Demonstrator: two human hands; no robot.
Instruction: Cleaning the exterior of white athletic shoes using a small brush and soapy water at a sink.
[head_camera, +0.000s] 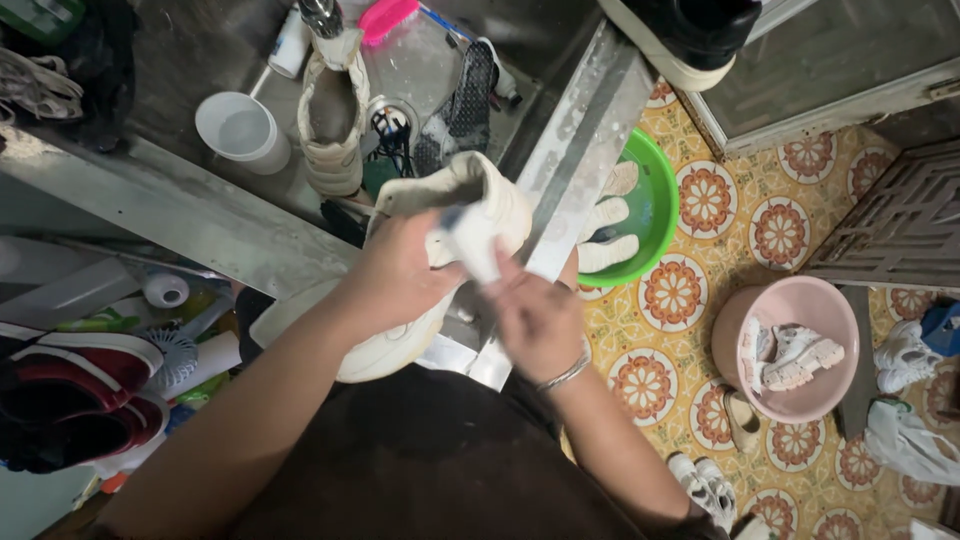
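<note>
At frame centre, the left hand (400, 275) grasps a cream sneaker (440, 260) while the right hand (535, 320) pinches its white insole (472, 245).

Both forearms are bare, with no sleeves showing down to the elbows. The right hand (535, 318) has a thin silver bangle around its wrist, at about five o'clock from the knuckles. The left hand (405, 272) shows no ring or band. A dark brown, plain garment covers the torso at six o'clock.
</note>
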